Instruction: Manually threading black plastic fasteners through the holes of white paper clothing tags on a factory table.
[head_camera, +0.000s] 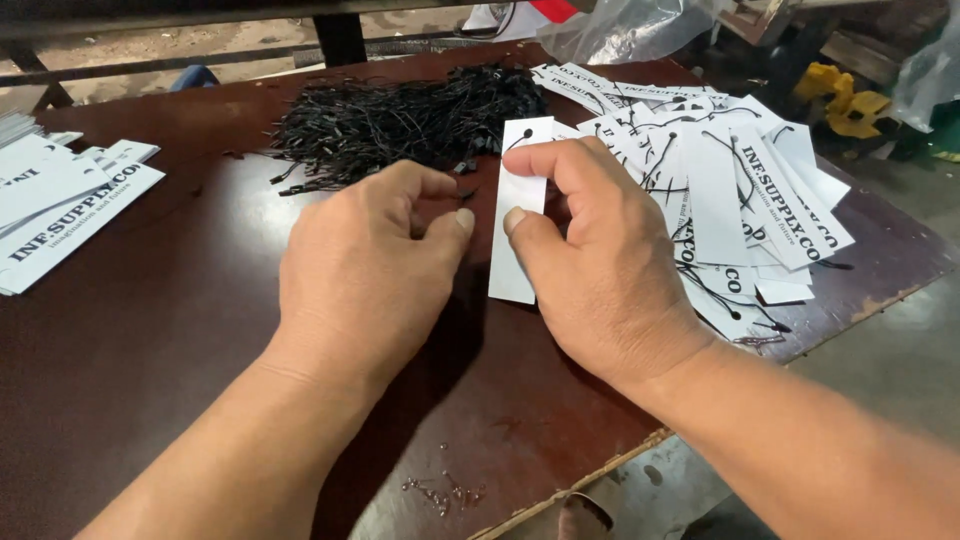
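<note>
table: dark red-brown table (160, 330), worn; chipped front edge, concrete floor (900, 360) below right.
blank tag: white paper hang tag (520, 215), narrow strip, black string through its top hole, lying mid-table.
right hand: right hand (600, 270) grip closed on tag, thumb and forefinger pinching its right edge.
left hand: left hand (365, 275) just left of tag, thumb and forefinger pinched together; what they hold is too small to tell.
strings: black string pile (400, 120) behind tag.
strung tags: heap of printed white tags (730, 190) right of tag.
unstrung tags: stack of printed tags (60, 200) far left of tag.
clutter: clear plastic bag (630, 30) beyond the heap.
</note>
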